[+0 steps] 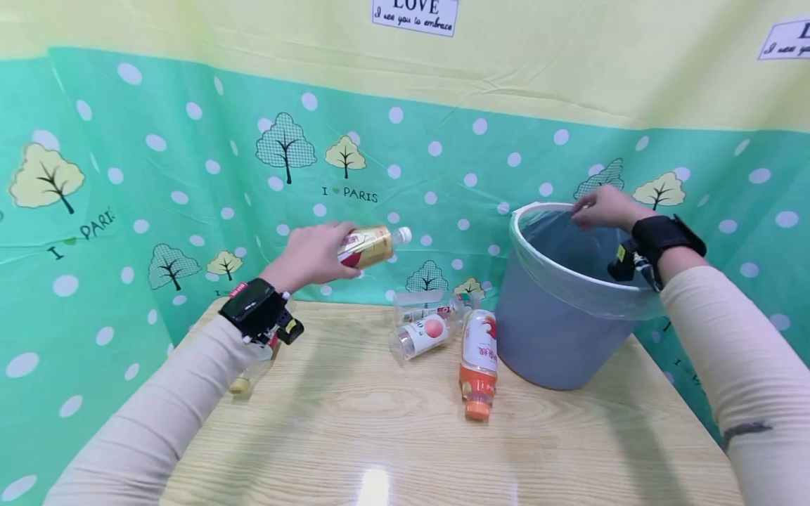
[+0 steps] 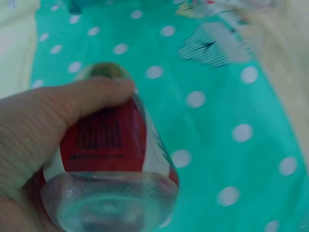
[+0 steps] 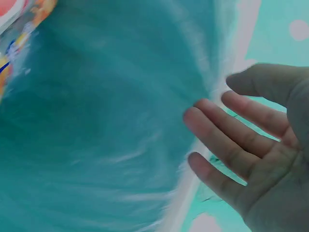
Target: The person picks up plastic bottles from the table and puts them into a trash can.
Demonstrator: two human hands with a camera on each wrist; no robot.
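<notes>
- Left hand (image 1: 314, 254) grips a bottle (image 1: 370, 245) with a red and gold label, held up in the air on its side, white cap pointing right toward the bin (image 1: 557, 316).
- From the left wrist view the thumb lies over the red label and the clear base of the bottle faces the camera – fingers curled round it.
- Right hand (image 1: 606, 206) rests at the far rim of the bin, fingers loose and nearly straight, holding nothing; the right wrist view shows them spread against the rim and its clear liner.
- Bin – grey-blue, lined with a thin plastic bag – stands on the right side of the bench (image 1: 405, 450).
- Three more bottles lie on the bench just left of the bin: an orange-capped one (image 1: 479, 362) pointing toward the camera, a peach-label one (image 1: 422, 335) beside it, a clear one (image 1: 430, 307) behind.
- Another bottle (image 1: 249, 372) lies under the left forearm, mostly hidden.
- Green dotted cloth (image 1: 158, 176) hangs behind.
</notes>
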